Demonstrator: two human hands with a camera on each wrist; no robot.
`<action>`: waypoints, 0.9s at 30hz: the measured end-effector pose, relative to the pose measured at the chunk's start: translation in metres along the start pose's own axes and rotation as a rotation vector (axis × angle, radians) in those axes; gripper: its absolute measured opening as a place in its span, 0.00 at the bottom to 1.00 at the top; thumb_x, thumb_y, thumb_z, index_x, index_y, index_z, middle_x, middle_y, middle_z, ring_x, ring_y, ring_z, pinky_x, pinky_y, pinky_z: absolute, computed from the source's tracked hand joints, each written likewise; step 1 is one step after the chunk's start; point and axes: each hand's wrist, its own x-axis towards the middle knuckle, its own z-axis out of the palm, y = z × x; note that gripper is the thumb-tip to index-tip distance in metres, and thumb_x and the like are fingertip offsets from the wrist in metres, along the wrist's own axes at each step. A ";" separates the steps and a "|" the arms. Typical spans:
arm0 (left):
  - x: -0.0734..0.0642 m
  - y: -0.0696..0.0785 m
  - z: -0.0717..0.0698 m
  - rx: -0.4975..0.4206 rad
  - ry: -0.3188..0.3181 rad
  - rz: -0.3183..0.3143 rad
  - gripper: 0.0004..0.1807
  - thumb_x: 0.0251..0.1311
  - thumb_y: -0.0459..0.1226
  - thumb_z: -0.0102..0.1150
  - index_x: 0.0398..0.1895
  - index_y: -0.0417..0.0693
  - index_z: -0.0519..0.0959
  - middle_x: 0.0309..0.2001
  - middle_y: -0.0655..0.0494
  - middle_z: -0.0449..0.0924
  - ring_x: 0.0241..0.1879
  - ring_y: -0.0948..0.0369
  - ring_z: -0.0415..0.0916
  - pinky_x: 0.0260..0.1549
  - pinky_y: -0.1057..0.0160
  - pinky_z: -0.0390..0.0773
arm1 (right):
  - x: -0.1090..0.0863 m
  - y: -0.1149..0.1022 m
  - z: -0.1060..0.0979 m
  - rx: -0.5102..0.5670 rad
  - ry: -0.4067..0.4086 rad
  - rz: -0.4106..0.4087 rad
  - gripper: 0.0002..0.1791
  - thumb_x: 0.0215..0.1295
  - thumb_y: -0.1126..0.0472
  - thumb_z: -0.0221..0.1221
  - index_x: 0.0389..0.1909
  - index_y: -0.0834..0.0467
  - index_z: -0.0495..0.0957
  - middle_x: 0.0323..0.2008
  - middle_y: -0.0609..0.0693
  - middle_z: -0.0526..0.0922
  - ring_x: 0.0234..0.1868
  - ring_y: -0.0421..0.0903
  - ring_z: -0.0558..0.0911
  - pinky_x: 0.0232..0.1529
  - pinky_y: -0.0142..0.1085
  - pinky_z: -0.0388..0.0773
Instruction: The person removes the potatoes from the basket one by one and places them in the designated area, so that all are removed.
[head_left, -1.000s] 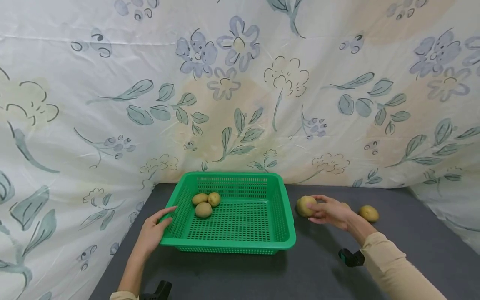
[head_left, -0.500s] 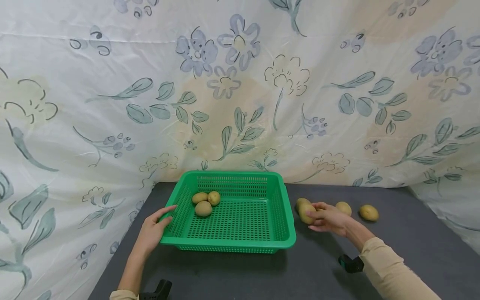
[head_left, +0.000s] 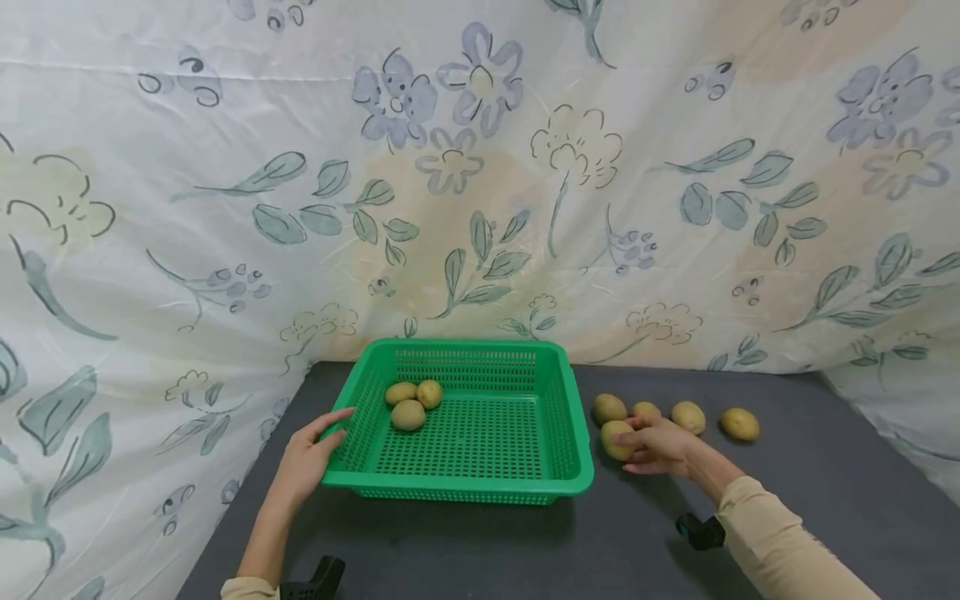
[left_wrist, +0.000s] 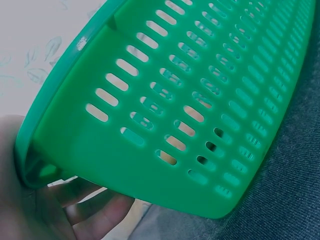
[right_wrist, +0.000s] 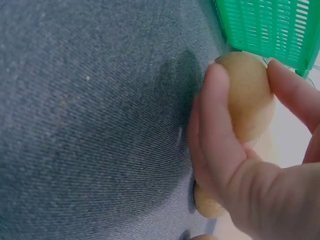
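Note:
In the head view my right hand [head_left: 663,447] holds a potato [head_left: 617,442] low over the dark table, right of the green basket. The right wrist view shows this potato [right_wrist: 247,97] between thumb and fingers. Close behind it lies another potato [head_left: 609,407]. My left hand [head_left: 305,457] grips the left rim of the green plastic basket [head_left: 457,486]; the left wrist view shows its fingers [left_wrist: 102,215] curled under the rim. Three potatoes [head_left: 408,415] sit together in the basket's back left part.
Right of the held potato, a row of potatoes continues: one partly behind my fingers [head_left: 645,409], one in the middle [head_left: 687,417] and one far right [head_left: 739,425]. A floral curtain [head_left: 480,208] hangs behind the table. Black wrist cameras [head_left: 700,531] are strapped on.
My right hand has moved the held potato toward me, and the potato behind it now shows separately. The left hand and basket have stayed in place.

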 end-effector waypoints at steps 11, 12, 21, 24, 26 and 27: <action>0.001 0.001 0.000 0.023 0.004 0.002 0.21 0.73 0.35 0.44 0.67 0.45 0.68 0.68 0.39 0.59 0.64 0.45 0.59 0.49 0.48 0.63 | -0.004 0.001 0.005 -0.083 0.040 0.016 0.42 0.63 0.61 0.61 0.68 0.75 0.47 0.43 0.62 0.71 0.37 0.53 0.77 0.40 0.44 0.80; 0.001 0.001 0.000 0.022 0.003 0.000 0.21 0.73 0.35 0.44 0.67 0.45 0.68 0.68 0.39 0.59 0.64 0.45 0.59 0.50 0.48 0.63 | -0.005 0.000 0.006 -0.096 0.036 0.012 0.42 0.64 0.61 0.60 0.67 0.75 0.46 0.43 0.62 0.71 0.38 0.54 0.77 0.40 0.45 0.80; 0.001 0.001 0.000 0.002 -0.001 -0.006 0.21 0.73 0.35 0.44 0.67 0.45 0.68 0.69 0.39 0.58 0.67 0.43 0.54 0.57 0.41 0.61 | -0.008 -0.001 0.012 -0.148 0.078 0.012 0.37 0.62 0.62 0.62 0.63 0.73 0.54 0.44 0.64 0.70 0.41 0.55 0.76 0.40 0.46 0.80; 0.001 0.001 -0.001 0.001 -0.001 -0.006 0.22 0.72 0.35 0.44 0.67 0.45 0.68 0.69 0.39 0.58 0.67 0.43 0.53 0.58 0.40 0.59 | -0.008 -0.001 0.013 -0.161 0.088 0.016 0.36 0.62 0.62 0.62 0.62 0.73 0.55 0.43 0.63 0.69 0.39 0.55 0.76 0.38 0.45 0.81; 0.001 0.001 -0.001 0.002 -0.001 -0.006 0.22 0.72 0.35 0.44 0.67 0.45 0.68 0.69 0.39 0.58 0.68 0.43 0.53 0.59 0.40 0.59 | -0.008 -0.002 0.014 -0.177 0.093 0.019 0.35 0.62 0.62 0.62 0.62 0.73 0.55 0.42 0.63 0.68 0.38 0.54 0.75 0.37 0.44 0.81; 0.001 0.001 -0.001 0.002 0.000 -0.007 0.22 0.72 0.35 0.44 0.67 0.45 0.68 0.69 0.39 0.58 0.68 0.43 0.53 0.59 0.40 0.58 | -0.008 -0.003 0.015 -0.182 0.097 0.023 0.35 0.62 0.62 0.62 0.62 0.72 0.56 0.42 0.63 0.68 0.38 0.54 0.75 0.37 0.44 0.81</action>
